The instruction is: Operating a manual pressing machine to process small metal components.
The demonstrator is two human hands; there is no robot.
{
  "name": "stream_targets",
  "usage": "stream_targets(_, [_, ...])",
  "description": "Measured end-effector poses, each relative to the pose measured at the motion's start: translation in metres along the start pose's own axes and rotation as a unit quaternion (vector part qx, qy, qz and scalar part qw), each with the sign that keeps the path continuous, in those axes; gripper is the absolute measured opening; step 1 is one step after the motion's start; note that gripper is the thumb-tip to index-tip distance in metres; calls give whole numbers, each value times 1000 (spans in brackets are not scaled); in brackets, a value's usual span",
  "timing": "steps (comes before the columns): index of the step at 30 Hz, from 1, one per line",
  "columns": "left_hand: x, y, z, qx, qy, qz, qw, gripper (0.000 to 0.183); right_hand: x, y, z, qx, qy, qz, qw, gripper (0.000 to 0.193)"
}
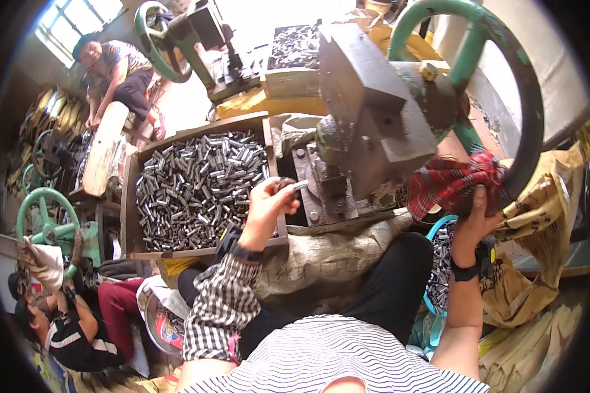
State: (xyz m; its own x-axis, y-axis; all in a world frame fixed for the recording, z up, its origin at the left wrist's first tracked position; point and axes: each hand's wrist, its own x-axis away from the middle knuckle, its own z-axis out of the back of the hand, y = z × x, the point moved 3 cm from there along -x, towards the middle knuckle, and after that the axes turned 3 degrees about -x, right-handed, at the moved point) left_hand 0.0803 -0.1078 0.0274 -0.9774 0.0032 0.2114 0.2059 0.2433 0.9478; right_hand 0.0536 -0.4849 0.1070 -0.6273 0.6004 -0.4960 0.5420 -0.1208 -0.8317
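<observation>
My left hand [266, 211] is closed in a pinch on a small metal tube [300, 185], just left of the press's die area [328, 187]. My right hand [476, 226] grips a red plaid cloth [447, 183] wrapped round the lower rim of the press's big green and dark handwheel [532, 98]. The heavy steel body of the screw press [373, 111] stands before me. Beside my left hand, a wooden tray [130, 209] is heaped with small metal tubes [200, 187].
A blue basin [429, 295] of metal pieces sits below my right forearm. Sacking [341, 259] lies over my knees' side of the bench. Another press [203, 33] and a box of parts [295, 76] stand behind. Two people [121, 65] work at the left.
</observation>
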Motion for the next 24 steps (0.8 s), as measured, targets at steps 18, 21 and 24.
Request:
stream_targets(18, [-65, -43, 3, 16, -65, 31, 997, 12, -127, -115, -41, 269, -211, -17, 940, 41])
stream_targets(21, [-61, -40, 0, 26, -107, 50, 993, 12, -151, -127, -50, 327, -253, -34, 910, 41])
stream_targets(24, [-60, -41, -2, 19, -113, 42, 992, 13, -136, -139, -90, 287, -296, -39, 910, 38])
